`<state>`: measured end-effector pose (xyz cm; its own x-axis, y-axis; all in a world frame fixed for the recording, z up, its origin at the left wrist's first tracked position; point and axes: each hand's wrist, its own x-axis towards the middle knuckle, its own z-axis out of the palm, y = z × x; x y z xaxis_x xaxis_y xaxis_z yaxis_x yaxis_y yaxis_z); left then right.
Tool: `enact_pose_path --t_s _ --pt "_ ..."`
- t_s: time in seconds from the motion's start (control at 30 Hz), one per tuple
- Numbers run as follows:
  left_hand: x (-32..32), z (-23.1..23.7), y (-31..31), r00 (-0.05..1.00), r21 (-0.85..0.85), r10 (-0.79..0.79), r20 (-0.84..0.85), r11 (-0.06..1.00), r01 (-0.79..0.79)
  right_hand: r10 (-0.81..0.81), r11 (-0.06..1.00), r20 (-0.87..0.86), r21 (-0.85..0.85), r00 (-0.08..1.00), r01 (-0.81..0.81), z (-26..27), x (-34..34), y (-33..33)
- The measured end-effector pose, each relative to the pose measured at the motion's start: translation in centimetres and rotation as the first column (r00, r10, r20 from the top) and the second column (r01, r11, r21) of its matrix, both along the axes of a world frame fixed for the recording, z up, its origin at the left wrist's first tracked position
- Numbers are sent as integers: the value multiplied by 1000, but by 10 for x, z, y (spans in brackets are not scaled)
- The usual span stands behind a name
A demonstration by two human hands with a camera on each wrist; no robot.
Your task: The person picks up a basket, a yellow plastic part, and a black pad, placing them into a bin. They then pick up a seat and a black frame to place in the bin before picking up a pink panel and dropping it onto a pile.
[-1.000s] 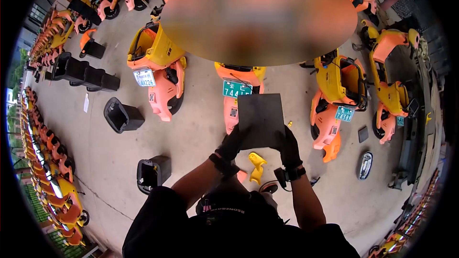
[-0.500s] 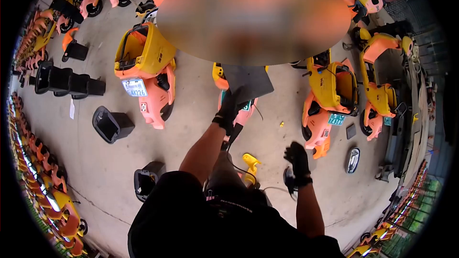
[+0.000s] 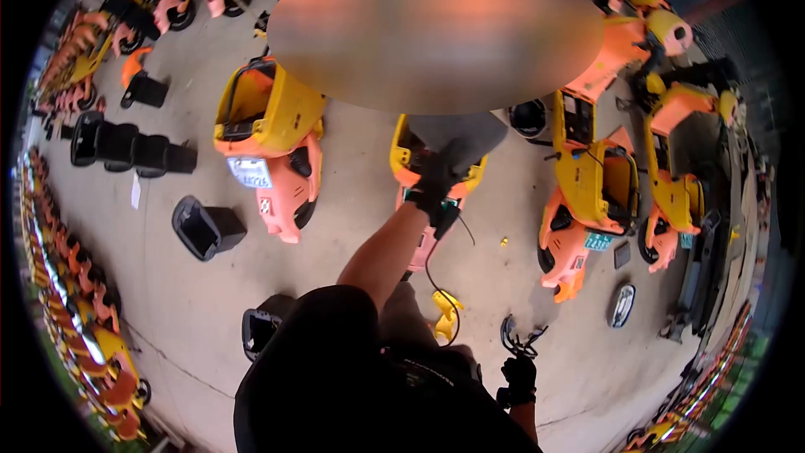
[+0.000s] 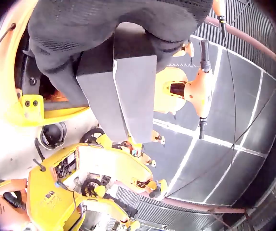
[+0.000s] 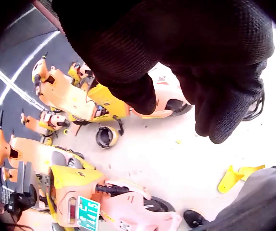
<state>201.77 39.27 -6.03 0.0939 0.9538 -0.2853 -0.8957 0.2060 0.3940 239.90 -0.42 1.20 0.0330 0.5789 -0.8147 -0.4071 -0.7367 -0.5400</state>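
My gloved left hand (image 3: 436, 180) grips a flat, dark grey rectangular pad (image 3: 478, 132) above the rear of the middle orange and yellow scooter (image 3: 402, 159). In the left wrist view the pad (image 4: 137, 91) shows as two grey layers with a gap between, fingers curled around its near end. Far from the pad, low on the right, is my gloved right hand (image 3: 520, 377). Its fingers (image 5: 220, 115) are loosely bent, with nothing visible between them. Just beyond it in the head view is a black cable bundle (image 3: 520, 337).
Scooters stand on both sides, among them one with a white plate (image 3: 249, 172) and one with a green plate (image 3: 598, 242). On the floor are a black bin (image 3: 210, 231), yellow plastic parts (image 3: 446, 310), a dark helmet (image 3: 528, 117) and a white-rimmed oval part (image 3: 622, 306). A blur covers the top centre.
Both hands held the pad at first. My right hand let go and moved down to the right, while my left hand carried the pad forward over the middle scooter.
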Motion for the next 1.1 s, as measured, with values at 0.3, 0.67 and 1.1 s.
enact_pose_path --t_s 0.3,0.67,1.1 --pt "32 51 -52 815 -82 -130 -564 991 101 301 611 940 -62 159 -789 -31 30 70" --pt "59 49 -22 985 -226 39 -169 971 -78 53 954 261 272 964 -126 -87 142 147" --pt "140 101 37 964 -308 183 -191 922 -235 98 990 311 -128 945 -60 -55 260 245"
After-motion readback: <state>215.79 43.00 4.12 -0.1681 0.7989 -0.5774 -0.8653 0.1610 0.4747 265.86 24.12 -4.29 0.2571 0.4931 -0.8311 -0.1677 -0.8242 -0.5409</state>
